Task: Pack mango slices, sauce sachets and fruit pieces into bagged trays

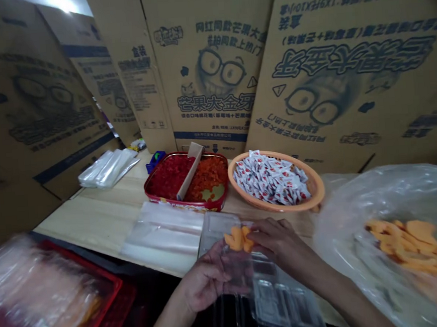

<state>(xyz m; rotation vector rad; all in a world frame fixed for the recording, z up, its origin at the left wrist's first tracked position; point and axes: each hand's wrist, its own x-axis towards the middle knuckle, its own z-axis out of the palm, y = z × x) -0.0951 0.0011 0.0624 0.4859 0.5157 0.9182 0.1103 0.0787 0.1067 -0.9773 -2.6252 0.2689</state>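
My left hand [208,275] is closed around the edge of a clear plastic tray [237,275], holding it tilted above the table's front edge. My right hand [273,237] pinches orange candy pieces [237,238] at the top of that tray; whether they rest on the plastic I cannot tell. Below and to the right lie more clear compartment trays [286,304], partly hidden by my right forearm. Another clear tray [218,226] sits on the table just behind my hands. At the right, a large clear plastic bag [357,198] stands open with more orange candy pieces [417,243] inside.
A red-rimmed tin [221,203] holds red and orange bits, split by a cardboard strip [191,170]. Beside it stands an orange basket [239,192] of small white sachets [270,179]. Clear bags [163,228] lie left. A red crate [115,287] holds wrapped packs. Cartons [209,43] wall the back.
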